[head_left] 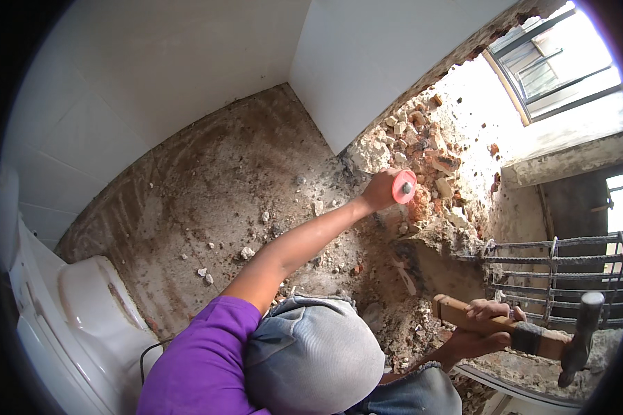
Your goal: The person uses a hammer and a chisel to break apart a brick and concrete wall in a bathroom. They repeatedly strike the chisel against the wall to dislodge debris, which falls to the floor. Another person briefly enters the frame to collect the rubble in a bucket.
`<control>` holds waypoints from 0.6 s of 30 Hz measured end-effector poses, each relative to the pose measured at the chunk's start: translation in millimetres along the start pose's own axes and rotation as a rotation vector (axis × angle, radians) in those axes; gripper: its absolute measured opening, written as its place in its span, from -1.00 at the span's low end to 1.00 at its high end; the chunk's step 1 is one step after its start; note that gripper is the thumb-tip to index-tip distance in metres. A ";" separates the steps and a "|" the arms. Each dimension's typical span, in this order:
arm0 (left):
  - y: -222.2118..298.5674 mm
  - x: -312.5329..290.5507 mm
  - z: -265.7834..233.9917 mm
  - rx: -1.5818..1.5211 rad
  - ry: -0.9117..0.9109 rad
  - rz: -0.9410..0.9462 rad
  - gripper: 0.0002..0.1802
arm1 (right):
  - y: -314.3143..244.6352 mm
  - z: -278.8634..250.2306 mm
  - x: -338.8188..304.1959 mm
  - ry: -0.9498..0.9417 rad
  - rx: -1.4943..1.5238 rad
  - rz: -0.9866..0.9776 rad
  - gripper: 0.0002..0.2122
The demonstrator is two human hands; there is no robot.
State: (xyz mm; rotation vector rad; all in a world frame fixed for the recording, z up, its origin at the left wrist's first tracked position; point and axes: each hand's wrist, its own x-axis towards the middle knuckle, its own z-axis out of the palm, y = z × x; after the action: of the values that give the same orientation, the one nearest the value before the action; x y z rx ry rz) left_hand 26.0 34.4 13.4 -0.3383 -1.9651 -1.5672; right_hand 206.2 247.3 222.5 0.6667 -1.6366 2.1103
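My left hand (378, 190) is closed around a chisel with a round pink-red hand guard (399, 195). The chisel's struck end shows as a small dark grey disc in the middle of the guard, and its tip is hidden below. It stands over broken brick and mortar rubble (444, 188) at the stump of a broken wall. At the lower right, my right hand (483, 335) grips the wooden handle of a hammer (457, 311). The dark metal head of the hammer is raised on the far right, apart from the chisel.
A white toilet (93, 297) stands at the left. White wall panels (367, 62) rise behind the dusty floor (208, 180), where small chips lie. Bare steel bars (554, 259) stick out at the right, below a window (554, 59). My knee in jeans (311, 353) is in front.
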 end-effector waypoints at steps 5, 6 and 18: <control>-1.8 5.5 -1.1 -0.069 0.006 -0.026 -0.74 | 102.2 20.6 -20.9 -0.033 -0.696 -0.008 -0.69; -1.9 6.4 -2.5 -0.084 0.020 -0.024 -0.73 | 127.4 22.1 -29.0 -0.179 -0.763 0.168 -0.70; 1.9 -37.0 -32.3 0.448 0.052 -0.124 -0.79 | 105.9 -35.2 -100.5 -0.241 -0.364 0.668 -0.61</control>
State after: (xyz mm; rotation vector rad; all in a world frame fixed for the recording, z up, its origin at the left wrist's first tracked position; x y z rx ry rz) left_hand 65.6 10.3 -2.9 0.0083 -2.2563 -1.1442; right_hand 223.0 254.2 73.5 0.2788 -2.5761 2.0883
